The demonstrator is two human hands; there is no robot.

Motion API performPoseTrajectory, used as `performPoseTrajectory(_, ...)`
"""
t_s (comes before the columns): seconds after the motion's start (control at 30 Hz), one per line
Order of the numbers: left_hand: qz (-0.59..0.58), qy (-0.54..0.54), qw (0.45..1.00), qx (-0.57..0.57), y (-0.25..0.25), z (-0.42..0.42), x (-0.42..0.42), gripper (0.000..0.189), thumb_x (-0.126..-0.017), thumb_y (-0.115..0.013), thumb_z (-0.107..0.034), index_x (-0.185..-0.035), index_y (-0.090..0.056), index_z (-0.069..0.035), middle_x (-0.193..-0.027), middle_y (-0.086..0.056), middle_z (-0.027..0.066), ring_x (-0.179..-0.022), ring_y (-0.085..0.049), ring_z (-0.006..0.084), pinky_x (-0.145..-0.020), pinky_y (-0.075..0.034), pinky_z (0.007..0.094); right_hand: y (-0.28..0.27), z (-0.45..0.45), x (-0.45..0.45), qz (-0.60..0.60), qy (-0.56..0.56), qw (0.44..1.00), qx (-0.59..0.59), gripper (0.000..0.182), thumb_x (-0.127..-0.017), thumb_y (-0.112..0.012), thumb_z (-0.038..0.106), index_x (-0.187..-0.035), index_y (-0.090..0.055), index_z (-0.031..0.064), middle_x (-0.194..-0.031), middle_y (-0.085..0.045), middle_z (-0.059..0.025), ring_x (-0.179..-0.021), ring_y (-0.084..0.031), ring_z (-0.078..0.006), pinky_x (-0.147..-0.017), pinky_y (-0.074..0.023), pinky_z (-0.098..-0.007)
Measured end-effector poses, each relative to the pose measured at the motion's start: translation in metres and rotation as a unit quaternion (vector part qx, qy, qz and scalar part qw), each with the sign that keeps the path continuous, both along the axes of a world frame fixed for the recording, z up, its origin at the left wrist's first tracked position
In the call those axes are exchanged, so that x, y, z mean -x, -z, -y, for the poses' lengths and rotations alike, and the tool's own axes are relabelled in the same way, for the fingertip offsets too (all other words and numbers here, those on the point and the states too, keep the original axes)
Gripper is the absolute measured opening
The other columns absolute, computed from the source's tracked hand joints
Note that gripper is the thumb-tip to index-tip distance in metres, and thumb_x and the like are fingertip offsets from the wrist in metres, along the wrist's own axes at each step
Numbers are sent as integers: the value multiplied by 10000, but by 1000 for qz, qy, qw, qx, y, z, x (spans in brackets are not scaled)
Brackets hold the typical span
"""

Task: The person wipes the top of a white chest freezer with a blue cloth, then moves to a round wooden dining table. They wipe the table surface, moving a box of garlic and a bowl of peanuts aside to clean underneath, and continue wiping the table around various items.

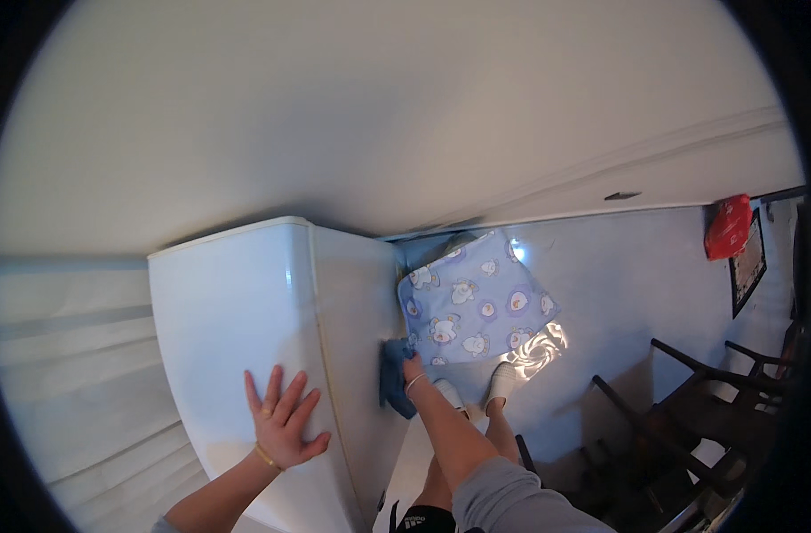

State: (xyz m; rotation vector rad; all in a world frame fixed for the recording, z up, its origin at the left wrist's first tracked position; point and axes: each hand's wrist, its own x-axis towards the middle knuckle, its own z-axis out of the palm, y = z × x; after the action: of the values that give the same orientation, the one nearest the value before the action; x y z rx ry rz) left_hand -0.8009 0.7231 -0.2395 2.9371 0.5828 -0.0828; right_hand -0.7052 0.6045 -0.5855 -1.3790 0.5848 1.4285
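My left hand (284, 423) is on or just over the white top panel of a large white appliance (232, 313), which looks like a refrigerator. Its fingers are spread and nothing is in them; a ring and a bangle show on it. My right hand (413, 368) grips a blue cloth (396, 380) at the appliance's side panel (359, 300). The cloth hangs in folds against that panel, and my fingers are partly hidden by it. Just beyond the right hand lies a light-blue cover (475, 306) printed with white cartoon ducks. What is beneath the cover is mostly hidden.
A pale wall (405, 113) runs along the far side. Dark wooden chairs (698, 413) stand at the right. A red bag (728, 228) hangs near a framed panel (748, 270). My feet, in white clogs (502, 381), stand below the cover. Pale curtain-like folds (92, 380) are at the left.
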Motion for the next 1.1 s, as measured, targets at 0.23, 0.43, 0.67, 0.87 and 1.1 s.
performPoseTrajectory(0.23, 6, 18, 1000, -9, 13, -2, 0, 557, -820, -472, -457, -1215, -519, -66, -1435, -339, 168, -1360, -217, 414, -1037, -76, 671, 62, -52, -48, -217, 467, 781, -354, 558, -912, -432, 468, -1297, -465, 66, -1296, -506, -121, -1137, -496, -304, -1025, -367, -406)
performPoseTrajectory(0.43, 7, 1, 1000, -4, 17, -11, 24, 565, -814, -452, -474, -1246, -520, -117, -1443, -335, 123, -1363, -213, 408, -1023, -87, 694, 72, -44, -47, -272, 455, 735, -423, 603, -912, -395, 503, -1336, -420, 75, -1308, -497, -153, -1170, -488, -346, -994, -397, -479)
performPoseTrajectory(0.67, 8, -10, 1000, 5, 39, -35, 62, 565, -818, -447, -481, -1240, -519, -112, -1441, -336, 134, -1358, -213, 423, -1015, -82, 706, 115, -6, -59, -223, 439, 809, -323, 627, -889, -426, 535, -1340, -412, 100, -1255, -530, -158, -969, -547, -338, -831, -471, -438)
performPoseTrajectory(0.87, -9, 13, 1000, 11, 44, -53, 78, 591, -860, -421, -491, -1297, -456, -94, -1474, -259, 169, -1366, -180, 429, -1023, -83, 687, 112, 11, -76, -169, 409, 841, -310, 530, -929, -442, 425, -1299, -442, 46, -1276, -519, -155, -1098, -545, -325, -905, -488, -451)
performPoseTrajectory(1.1, 9, -11, 1000, 9, 59, -56, 93, 561, -829, -435, -475, -1268, -499, -131, -1452, -318, 136, -1361, -203, 423, -1019, -74, 697, 11, 5, 4, -81, 346, 927, -117, 393, -952, -413, 398, -1217, -500, 121, -1054, -592, -35, -922, -584, -178, -785, -500, -320)
